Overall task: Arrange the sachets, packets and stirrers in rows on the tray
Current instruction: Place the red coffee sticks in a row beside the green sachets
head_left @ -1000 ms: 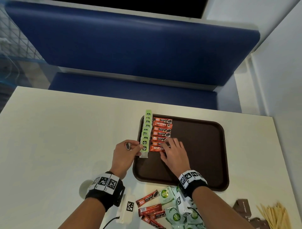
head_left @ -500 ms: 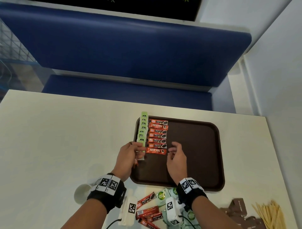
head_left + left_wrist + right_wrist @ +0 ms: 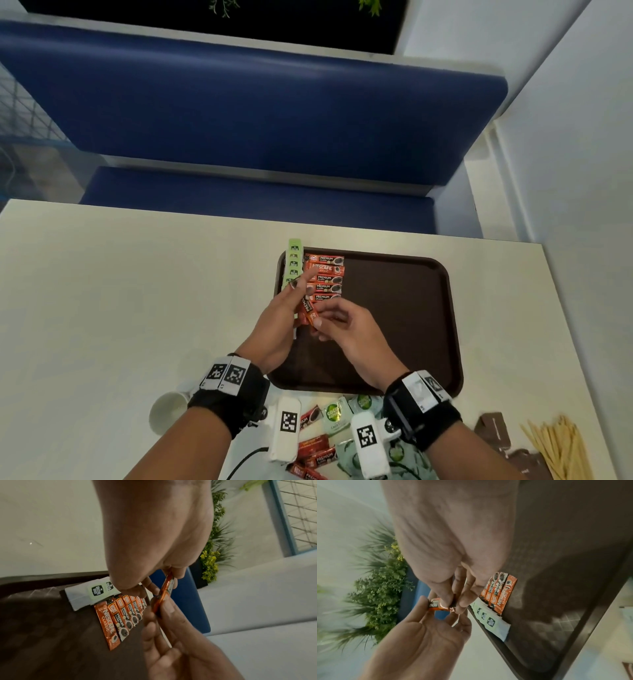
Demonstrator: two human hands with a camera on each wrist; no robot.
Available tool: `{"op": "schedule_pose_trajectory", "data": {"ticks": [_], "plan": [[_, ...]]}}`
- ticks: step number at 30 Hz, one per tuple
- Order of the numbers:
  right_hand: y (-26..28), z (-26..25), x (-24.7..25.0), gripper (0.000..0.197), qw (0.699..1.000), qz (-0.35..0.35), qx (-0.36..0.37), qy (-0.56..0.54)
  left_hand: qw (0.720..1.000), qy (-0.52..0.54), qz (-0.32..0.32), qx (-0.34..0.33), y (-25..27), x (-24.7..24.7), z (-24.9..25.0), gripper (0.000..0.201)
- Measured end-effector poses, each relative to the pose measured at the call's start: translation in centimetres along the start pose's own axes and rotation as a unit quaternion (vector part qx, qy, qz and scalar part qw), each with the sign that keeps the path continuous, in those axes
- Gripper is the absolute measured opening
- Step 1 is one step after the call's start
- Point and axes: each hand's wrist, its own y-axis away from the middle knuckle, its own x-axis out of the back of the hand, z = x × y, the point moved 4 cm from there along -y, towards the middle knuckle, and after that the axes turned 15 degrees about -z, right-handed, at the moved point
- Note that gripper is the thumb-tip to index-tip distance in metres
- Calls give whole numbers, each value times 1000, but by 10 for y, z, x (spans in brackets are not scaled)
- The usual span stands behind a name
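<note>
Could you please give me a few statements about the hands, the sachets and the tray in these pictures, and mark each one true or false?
1. Both the left hand and the right hand hold one orange coffee stick sachet above the dark brown plastic tray. True.
2. The row of orange coffee sachets lies at the tray's right edge. False: it lies near the left edge, beside the row of pale green sachets.
3. The bundle of wooden stirrers lies on the tray. False: it lies on the white table, off the tray.
4. Loose sachets remain on the table nearest the person. True.
</note>
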Motion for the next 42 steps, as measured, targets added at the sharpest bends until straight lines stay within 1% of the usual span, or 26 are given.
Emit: {"op": "schedule_pose_trajectory", "data": {"ticks": [3,4,6,7,8,9,10,11,12,13,14,15,16,17,18,20,22,25,26,28,30,31,39,42], "plan": [[-1,3,5,22,998,45,11,-44,998,-64,-3,-14,-1,0,-1,38],[-1,5,6,22,996,59,14,-63,995,-102,8,-13,-1,3,-3,35],[-1,8,5,23,995,61,2,-83,985,-172,31,-8,-1,10,-7,24],[0,9,5,24,996,53,-10,-71,981,-193,37,-2,0,11,-9,19],[0,10,6,24,998,53,-18,-32,976,-213,39,9,0,14,-12,16],[0,8,10,25,997,66,-17,31,971,-236,41,22,-1,16,-13,16],[1,5,15,27,990,89,-4,109,963,-263,38,37,-1,17,-13,16],[2,0,20,34,975,109,19,195,953,-296,26,52,-1,20,-15,16],[3,-5,22,43,950,108,49,290,940,-335,5,65,-1,21,-17,18],[3,-9,20,49,914,83,76,390,922,-380,-19,76,0,21,-18,20],[2,-10,17,50,866,45,91,489,902,-423,-35,81,0,21,-20,23],[2,-7,13,46,816,8,97,570,888,-452,-38,77,1,20,-20,25],[2,-1,11,39,777,-16,99,622,887,-456,-27,69,2,21,-20,27],[3,4,10,33,755,-23,96,648,893,-447,-9,60,2,22,-20,29],[4,8,11,30,746,-19,92,659,898,-436,5,55,2,23,-21,31],[5,17,12,27,740,-4,94,666,905,-421,19,61,2,26,-26,33],[4,26,14,25,740,11,96,666,913,-401,36,68,3,29,-30,34],[1,40,19,26,740,47,77,666,920,-373,105,57,10,38,-29,32],[-1,44,19,26,734,56,72,673,920,-367,126,49,13,42,-28,32],[-7,52,16,25,711,56,64,698,921,-357,149,41,19,49,-28,32],[-13,60,11,24,690,50,55,720,922,-353,157,42,24,56,-28,30],[-15,62,9,24,685,50,50,726,921,-352,158,42,27,59,-28,29],[-23,69,4,21,669,59,20,741,916,-364,163,43,38,70,-30,21],[-25,70,6,22,665,53,12,745,916,-366,159,48,39,71,-32,20]]}}
